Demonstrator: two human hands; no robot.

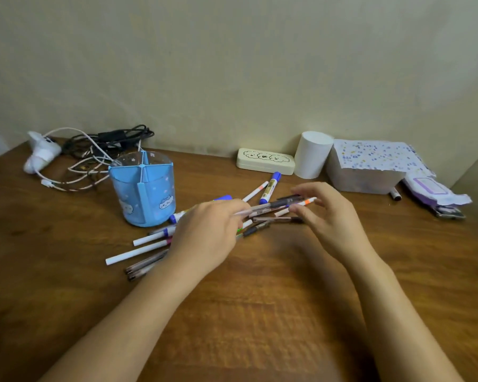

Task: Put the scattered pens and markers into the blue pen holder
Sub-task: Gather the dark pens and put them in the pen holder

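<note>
Both hands over the pile near the table's middle: left hand (210,230) pinched a clear pen (265,207), right hand (326,213) fingers loosely curled at its far end; light, stiff, slippery, best gripped mid-barrel; blue pen holder (144,188) just left.

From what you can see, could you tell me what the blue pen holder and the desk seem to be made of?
Blue pen holder: likely translucent plastic, glossy; the dividers show through its walls. Desk: brown wood or wood-look laminate, with visible grain and a dull sheen; which one, I cannot tell.
</note>
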